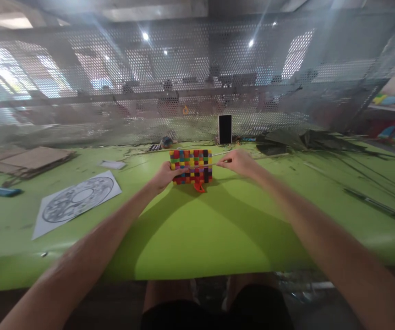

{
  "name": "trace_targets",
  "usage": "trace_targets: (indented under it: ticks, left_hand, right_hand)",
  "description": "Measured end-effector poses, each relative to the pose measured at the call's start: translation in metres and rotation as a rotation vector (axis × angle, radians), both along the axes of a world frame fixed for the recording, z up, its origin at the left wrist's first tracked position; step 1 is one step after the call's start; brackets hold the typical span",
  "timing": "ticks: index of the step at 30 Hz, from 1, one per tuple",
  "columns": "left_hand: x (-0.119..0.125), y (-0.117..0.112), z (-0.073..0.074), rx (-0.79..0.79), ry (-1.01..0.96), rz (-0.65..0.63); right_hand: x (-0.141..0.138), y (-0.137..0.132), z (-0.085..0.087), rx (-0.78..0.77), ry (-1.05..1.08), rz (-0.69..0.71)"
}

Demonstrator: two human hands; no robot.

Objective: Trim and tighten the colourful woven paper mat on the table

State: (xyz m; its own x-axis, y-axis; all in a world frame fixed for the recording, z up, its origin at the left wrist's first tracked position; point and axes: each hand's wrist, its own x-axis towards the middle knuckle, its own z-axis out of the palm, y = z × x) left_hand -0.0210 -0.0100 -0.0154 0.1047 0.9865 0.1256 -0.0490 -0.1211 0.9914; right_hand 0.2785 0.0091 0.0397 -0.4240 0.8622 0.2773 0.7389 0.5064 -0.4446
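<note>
A small woven panel of many-coloured strips (191, 159) stands nearly upright over the table, gripped at its left edge by my left hand (165, 176), thumb across its front. My right hand (237, 162), just right of the panel, pinches the end of a thin pale strip (206, 165). That strip runs level across the panel's face towards my left thumb; whether it passes through the weave I cannot tell. From the panel's lower edge hangs an orange-red loop (199, 187).
A green-covered table (204, 238) spreads before me. On the left are cardboard pieces (35, 160), a blue object (1, 191) and a printed sheet (80, 197). A dark-screened device (225, 129) stands at the back against perforated mesh (190, 68). Dark strips (300, 140) lie at right.
</note>
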Motion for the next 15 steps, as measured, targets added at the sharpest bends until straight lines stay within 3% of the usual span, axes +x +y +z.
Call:
trace_targets:
  ticks: [4, 8, 13, 15]
  left_hand:
    - [-0.001, 0.002, 0.001, 0.034, -0.022, 0.065]
    - [-0.005, 0.003, 0.003, 0.016, -0.018, 0.102]
    - [0.009, -0.010, 0.007, 0.017, -0.016, 0.037]
    - [0.019, -0.018, 0.010, 0.031, -0.025, 0.013]
  right_hand:
    - [0.007, 0.001, 0.006, 0.103, -0.093, -0.072]
    - [0.008, 0.000, 0.007, 0.103, -0.113, -0.080]
    - [-0.021, -0.013, -0.003, 0.066, 0.038, 0.010]
    - [-0.033, -0.017, -0.007, 0.096, 0.049, -0.024]
